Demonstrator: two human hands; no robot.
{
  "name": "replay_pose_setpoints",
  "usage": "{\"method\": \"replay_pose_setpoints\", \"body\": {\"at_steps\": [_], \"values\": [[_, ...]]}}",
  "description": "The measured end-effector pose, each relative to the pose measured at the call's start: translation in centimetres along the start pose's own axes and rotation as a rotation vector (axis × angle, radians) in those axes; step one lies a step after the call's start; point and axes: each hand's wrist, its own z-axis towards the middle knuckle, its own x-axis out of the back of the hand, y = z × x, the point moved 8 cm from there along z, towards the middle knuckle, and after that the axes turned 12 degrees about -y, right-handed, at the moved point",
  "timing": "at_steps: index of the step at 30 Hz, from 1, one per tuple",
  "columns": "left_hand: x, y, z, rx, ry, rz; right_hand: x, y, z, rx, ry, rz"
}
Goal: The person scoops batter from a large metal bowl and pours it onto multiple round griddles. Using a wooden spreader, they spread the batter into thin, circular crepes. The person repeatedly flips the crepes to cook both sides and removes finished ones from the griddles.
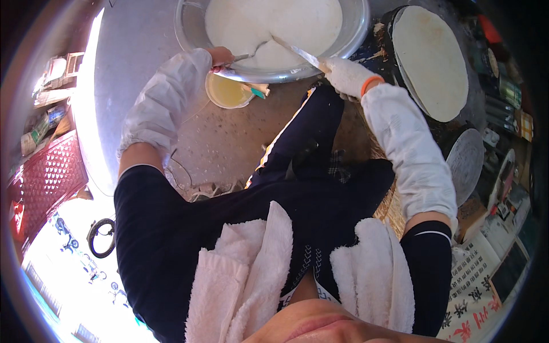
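A wide metal basin holds pale liquid batter at the top of the view. My left hand, bare below a white sleeve cover, grips the handle of a metal ladle or spoon, whose curved far part lies over the batter. My right hand, in a white knit glove with an orange band at the wrist, is shut on a long flat scraper. The scraper's far tip is at the batter, close to the ladle. Whether either tool reaches below the surface I cannot tell.
To the right, a thin pale flatbread covers a round dark griddle. Nearer stands another round grey plate or lid. A tub of yellowish liquid with a green-and-wood tool sits below the basin. A red plastic basket is at far left.
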Motion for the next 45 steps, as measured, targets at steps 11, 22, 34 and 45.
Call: {"method": "replay_pose_setpoints", "body": {"at_steps": [11, 22, 34, 45], "values": [[-8.2, 2.7, -2.8, -0.037, -0.178, -1.019, -1.1, -0.4, -1.8, -0.098, -0.271, 0.548], [-19.5, 15.6, -5.7, -0.501, 0.531, -1.486, -9.3, -7.6, -5.9, 0.496, -0.217, 1.675], [-5.5, 25.7, -28.0, -1.164, 0.859, -1.018, 1.3, -13.1, -18.8, 0.926, 0.815, 0.548], [-8.7, 20.5, -30.4, -1.055, -0.147, -1.590, -1.9, -3.4, -14.6, 0.436, 0.954, -0.005]]}}
